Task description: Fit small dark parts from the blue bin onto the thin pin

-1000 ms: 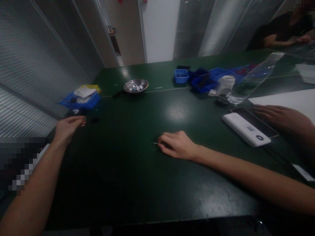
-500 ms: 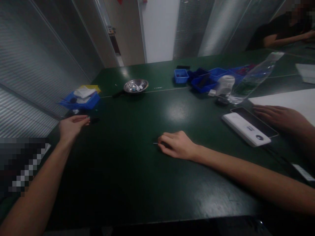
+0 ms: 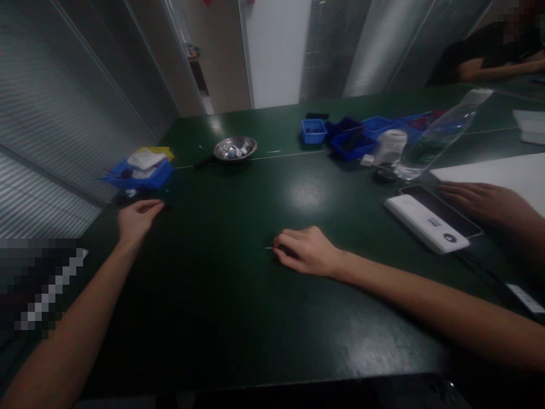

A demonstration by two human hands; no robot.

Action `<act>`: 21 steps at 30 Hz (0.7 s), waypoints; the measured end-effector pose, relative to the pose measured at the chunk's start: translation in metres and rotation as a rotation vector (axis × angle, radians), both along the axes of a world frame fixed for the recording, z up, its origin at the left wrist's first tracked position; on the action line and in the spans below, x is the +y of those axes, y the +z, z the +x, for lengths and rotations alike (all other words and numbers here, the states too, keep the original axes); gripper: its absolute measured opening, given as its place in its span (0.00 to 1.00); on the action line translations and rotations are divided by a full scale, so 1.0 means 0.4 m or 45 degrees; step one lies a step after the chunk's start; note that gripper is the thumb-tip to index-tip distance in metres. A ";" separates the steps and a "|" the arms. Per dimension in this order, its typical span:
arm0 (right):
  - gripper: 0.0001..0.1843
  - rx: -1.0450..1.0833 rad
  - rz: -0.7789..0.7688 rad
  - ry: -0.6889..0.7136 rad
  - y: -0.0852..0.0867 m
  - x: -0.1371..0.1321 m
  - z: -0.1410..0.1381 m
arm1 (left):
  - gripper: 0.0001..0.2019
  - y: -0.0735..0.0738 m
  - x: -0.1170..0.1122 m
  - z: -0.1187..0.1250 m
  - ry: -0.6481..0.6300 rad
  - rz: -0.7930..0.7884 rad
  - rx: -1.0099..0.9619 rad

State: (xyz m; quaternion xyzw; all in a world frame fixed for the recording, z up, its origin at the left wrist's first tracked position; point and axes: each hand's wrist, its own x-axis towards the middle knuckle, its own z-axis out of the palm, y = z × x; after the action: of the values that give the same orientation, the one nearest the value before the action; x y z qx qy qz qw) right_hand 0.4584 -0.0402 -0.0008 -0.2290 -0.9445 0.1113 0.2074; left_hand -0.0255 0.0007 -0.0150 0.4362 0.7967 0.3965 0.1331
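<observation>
My right hand (image 3: 305, 250) rests on the dark green table (image 3: 221, 318), its fingers closed in a pinch. From the fingertips a thin, pale, needle-like piece (image 3: 268, 247) points left. At the left, my left hand (image 3: 137, 221) hovers in front of the blue tray, thumb and forefinger pressed together. Whatever lies between those fingertips is too small and blurred to name. The blue tray (image 3: 158, 178) holds white crumpled pieces and something yellow.
Further back stands a shiny metal bowl (image 3: 219, 152) with small white pieces. Blue bins (image 3: 314, 134), a leaning clear bottle (image 3: 443, 133), a white power bank (image 3: 419, 221) and a phone (image 3: 451, 215) occupy the right. Another person's hand (image 3: 489, 203) lies beside the phone.
My left hand has moved a little to the right, still pinched. My right hand and the thin piece have stayed in place.
</observation>
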 end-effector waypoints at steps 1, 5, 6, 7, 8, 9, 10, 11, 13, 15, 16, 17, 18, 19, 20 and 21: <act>0.13 0.000 0.005 -0.002 0.000 0.000 0.000 | 0.26 0.001 0.001 0.000 -0.005 0.009 0.002; 0.13 0.001 0.015 0.005 -0.004 0.002 -0.001 | 0.23 0.011 -0.002 0.009 -0.040 -0.012 0.074; 0.13 0.002 0.013 0.006 -0.004 0.002 0.000 | 0.23 0.013 -0.004 0.012 -0.047 -0.034 0.098; 0.13 -0.001 0.009 0.007 -0.004 0.002 0.000 | 0.23 0.015 -0.005 0.015 -0.053 -0.059 0.118; 0.13 -0.004 0.005 0.006 -0.003 0.002 0.001 | 0.23 0.017 -0.006 0.016 -0.052 -0.082 0.130; 0.13 -0.007 0.000 0.008 -0.002 0.002 0.001 | 0.23 0.018 -0.007 0.017 -0.049 -0.100 0.138; 0.14 -0.008 -0.003 0.011 -0.001 0.001 0.001 | 0.22 0.019 -0.008 0.017 -0.043 -0.112 0.143; 0.14 -0.007 -0.007 0.016 0.000 0.001 0.002 | 0.22 0.020 -0.009 0.016 -0.034 -0.120 0.147; 0.14 -0.005 -0.015 0.023 0.002 0.000 0.002 | 0.23 0.021 -0.011 0.013 -0.017 -0.142 0.152; 0.14 -0.001 -0.018 0.024 0.002 0.001 0.002 | 0.23 0.022 -0.013 0.009 -0.004 -0.175 0.151; 0.14 -0.001 -0.017 0.021 0.001 0.001 0.002 | 0.24 0.023 -0.013 0.007 -0.002 -0.191 0.146; 0.14 -0.002 -0.015 0.021 0.000 0.001 0.001 | 0.25 0.022 -0.013 0.004 -0.004 -0.202 0.140; 0.14 -0.005 -0.014 0.020 0.000 0.002 0.001 | 0.26 0.022 -0.013 0.001 -0.012 -0.204 0.137; 0.14 -0.009 -0.014 0.021 -0.001 0.002 0.001 | 0.27 0.022 -0.012 -0.002 -0.024 -0.197 0.136; 0.14 -0.014 -0.016 0.020 -0.002 0.002 0.000 | 0.27 0.021 -0.011 -0.004 -0.036 -0.193 0.136; 0.14 -0.018 -0.019 0.019 -0.003 0.002 0.000 | 0.27 0.021 -0.010 -0.007 -0.048 -0.197 0.142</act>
State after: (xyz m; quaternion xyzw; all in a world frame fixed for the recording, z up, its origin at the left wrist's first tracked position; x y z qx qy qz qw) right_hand 0.4585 -0.0392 -0.0019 -0.2243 -0.9468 0.1182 0.1983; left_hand -0.0282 -0.0034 -0.0065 0.4609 0.8227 0.3065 0.1293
